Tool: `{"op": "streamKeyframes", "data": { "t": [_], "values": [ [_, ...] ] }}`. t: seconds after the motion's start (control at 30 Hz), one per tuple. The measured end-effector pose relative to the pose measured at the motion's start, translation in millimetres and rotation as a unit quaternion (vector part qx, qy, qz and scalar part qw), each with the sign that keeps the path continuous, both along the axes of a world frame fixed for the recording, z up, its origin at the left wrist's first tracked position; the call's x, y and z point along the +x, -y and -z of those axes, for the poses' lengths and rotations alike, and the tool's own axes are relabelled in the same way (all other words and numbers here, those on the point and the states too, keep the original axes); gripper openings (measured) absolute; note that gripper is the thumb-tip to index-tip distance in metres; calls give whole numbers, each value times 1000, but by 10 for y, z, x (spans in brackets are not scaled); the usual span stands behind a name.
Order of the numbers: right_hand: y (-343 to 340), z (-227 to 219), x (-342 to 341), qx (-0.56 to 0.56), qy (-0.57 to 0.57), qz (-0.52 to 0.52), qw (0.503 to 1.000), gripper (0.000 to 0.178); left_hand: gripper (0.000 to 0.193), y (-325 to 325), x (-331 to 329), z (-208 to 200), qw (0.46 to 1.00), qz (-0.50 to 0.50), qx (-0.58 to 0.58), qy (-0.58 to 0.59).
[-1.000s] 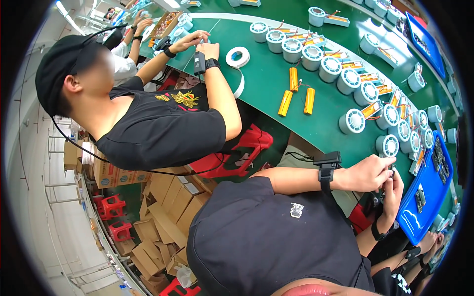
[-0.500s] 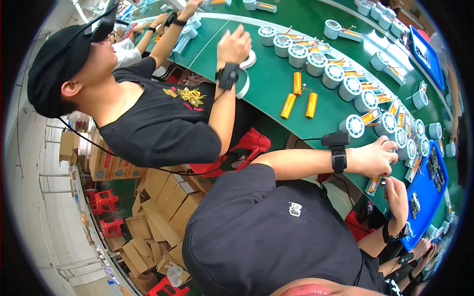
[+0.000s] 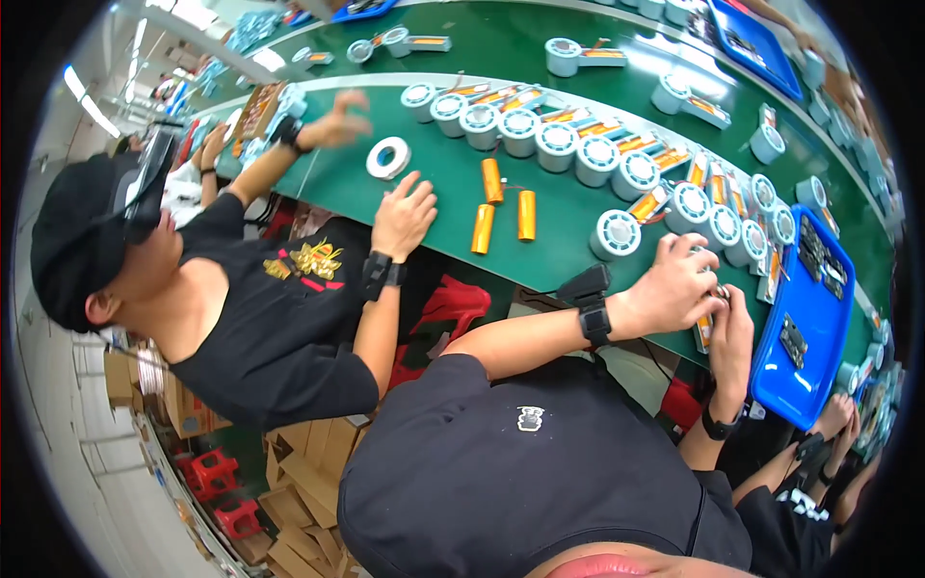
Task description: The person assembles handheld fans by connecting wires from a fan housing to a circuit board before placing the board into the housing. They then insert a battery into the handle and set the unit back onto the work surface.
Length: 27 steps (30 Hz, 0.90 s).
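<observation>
My left hand point(image 3: 673, 287) is closed, its fingers curled over the top of a light blue fan unit point(image 3: 703, 332). Only the unit's handle end, with an orange battery in it, shows below the hand; the rest is hidden. Close against it, my right hand point(image 3: 734, 345) is closed too, fingertips pinched by a small dark, shiny part that I cannot make out. A round fan head point(image 3: 617, 234) stands on the green table point(image 3: 434, 217), just left of my hands. Farther left lie three orange batteries point(image 3: 526, 216) with thin wires.
A curved row of fan units point(image 3: 557, 144) lines the table's far side. To my right is a blue tray point(image 3: 792, 380) with dark circuit boards point(image 3: 793, 340). A co-worker point(image 3: 279, 318) sits at left, near a white tape roll point(image 3: 388, 158). Another person's hands point(image 3: 836, 416) are beyond the tray.
The view has shifted, so the table things sit farther left. My hands stay together at the fan unit. The co-worker's hands have moved apart, and the white tape roll now lies flat on the table.
</observation>
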State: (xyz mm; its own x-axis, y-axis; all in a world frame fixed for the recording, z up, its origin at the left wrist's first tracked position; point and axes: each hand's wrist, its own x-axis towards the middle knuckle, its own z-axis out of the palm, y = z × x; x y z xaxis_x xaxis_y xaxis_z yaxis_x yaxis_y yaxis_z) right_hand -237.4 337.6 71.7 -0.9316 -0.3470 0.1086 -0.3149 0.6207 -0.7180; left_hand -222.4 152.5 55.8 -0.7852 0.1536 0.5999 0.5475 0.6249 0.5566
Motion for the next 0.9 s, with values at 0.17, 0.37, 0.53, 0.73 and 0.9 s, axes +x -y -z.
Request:
{"op": "streamKeyframes", "data": {
  "t": [0.17,0.37,0.53,0.73,0.9],
  "values": [
    [-43,140,65,-44,-14,-20,999,28,11,105,-91,18,1000,21,-18,-10],
    [-37,7,121,-41,74,-19,996,28,9,135,-62,-95,997,24,-79,7],
    [-42,160,91,-51,-11,-44,998,24,12,-96,-24,-172,979,-30,-192,55],
    [-130,211,103,-97,103,-15,990,20,16,12,11,-346,967,-5,-240,80],
    [-132,306,65,-175,123,32,976,22,19,99,170,-349,958,-27,-284,2]
  ]
}}
